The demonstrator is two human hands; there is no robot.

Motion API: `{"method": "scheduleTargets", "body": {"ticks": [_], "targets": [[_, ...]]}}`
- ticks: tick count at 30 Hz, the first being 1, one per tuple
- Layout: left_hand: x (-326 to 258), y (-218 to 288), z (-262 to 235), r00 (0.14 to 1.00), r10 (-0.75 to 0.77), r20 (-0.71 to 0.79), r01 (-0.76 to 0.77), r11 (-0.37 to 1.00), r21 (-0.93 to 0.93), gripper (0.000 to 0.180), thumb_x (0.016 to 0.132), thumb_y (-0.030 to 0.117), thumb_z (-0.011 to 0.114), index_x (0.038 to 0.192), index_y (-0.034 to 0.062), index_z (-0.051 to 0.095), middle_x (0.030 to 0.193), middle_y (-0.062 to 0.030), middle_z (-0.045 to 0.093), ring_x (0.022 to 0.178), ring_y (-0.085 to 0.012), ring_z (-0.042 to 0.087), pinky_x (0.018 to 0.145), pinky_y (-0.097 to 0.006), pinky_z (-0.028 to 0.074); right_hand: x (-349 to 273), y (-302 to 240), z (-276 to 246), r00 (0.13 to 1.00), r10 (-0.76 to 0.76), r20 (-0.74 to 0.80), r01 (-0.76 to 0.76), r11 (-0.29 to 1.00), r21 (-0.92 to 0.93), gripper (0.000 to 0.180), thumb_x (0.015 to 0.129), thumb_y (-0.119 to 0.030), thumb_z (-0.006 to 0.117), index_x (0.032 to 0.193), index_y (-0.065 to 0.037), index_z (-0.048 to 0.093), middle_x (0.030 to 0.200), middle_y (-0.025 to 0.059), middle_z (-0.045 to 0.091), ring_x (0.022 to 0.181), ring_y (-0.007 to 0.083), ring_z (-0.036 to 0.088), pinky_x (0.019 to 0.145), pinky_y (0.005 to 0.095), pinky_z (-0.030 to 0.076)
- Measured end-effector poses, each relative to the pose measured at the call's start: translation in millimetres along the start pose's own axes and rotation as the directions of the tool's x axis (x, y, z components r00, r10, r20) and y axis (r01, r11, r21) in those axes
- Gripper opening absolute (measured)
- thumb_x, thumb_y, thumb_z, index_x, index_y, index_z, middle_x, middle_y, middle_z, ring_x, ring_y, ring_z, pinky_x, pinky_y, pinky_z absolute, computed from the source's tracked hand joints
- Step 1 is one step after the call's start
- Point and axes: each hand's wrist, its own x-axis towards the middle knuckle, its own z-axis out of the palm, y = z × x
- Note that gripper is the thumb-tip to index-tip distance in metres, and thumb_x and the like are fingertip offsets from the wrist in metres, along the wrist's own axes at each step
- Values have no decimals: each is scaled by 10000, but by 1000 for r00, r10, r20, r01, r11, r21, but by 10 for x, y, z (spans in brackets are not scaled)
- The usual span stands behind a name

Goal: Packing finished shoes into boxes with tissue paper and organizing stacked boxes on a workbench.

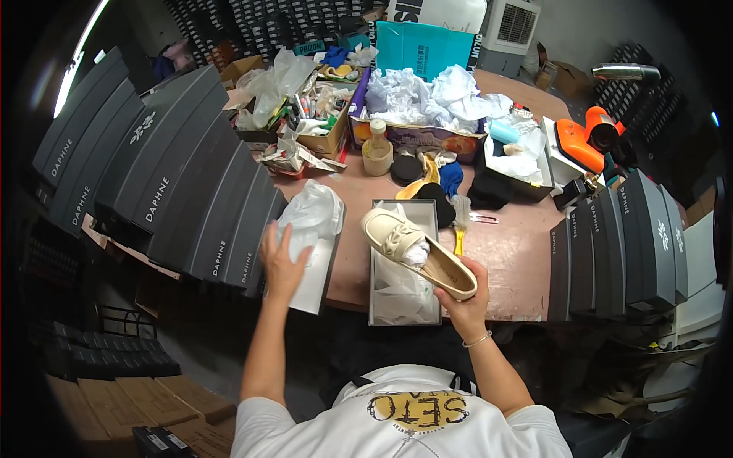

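- Our right hand (466, 299) grips the heel end of a cream loafer (416, 252), fingers wrapped under the sole, thumb on the side.
- Loafer sits tilted over the open shoe box (379, 305), toe pointing up-left; white stuffing paper shows inside the shoe.
- Box is lined with white tissue and stands at the near table edge, right in front of us.
- Our left hand (281, 263) is spread flat, fingers apart, pressed on the white lid (311, 288) just left of the box.
- A crumpled clear plastic bag (311, 211) lies on the far end of that lid, touching our fingertips.
- A yellow-handled brush (460, 221) lies just right of the box, on the pink table (519, 252).
- Stacks of dark shoe boxes (175, 175) flank us on the left; another row (618, 244) on the right.
- Far side of the table: small beige bottle (376, 149), white tissue heap (427, 95), orange tool (588, 137).
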Motion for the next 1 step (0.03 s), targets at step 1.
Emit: {"method": "scheduleTargets", "body": {"ticks": [1], "targets": [[21, -33, -9, 1000, 5, 3, -5, 1000, 5, 594, 772, 272, 744, 1285, 52, 541, 1390, -221, 405, 1308, -397, 355, 1061, -482, 310, -43, 60, 58, 999, 48, -18, -47, 996, 71, 755, 698, -152, 846, 1298, -52, 399, 1272, 140, 505, 1181, 241, 528, 1006, 359, 433]]}}
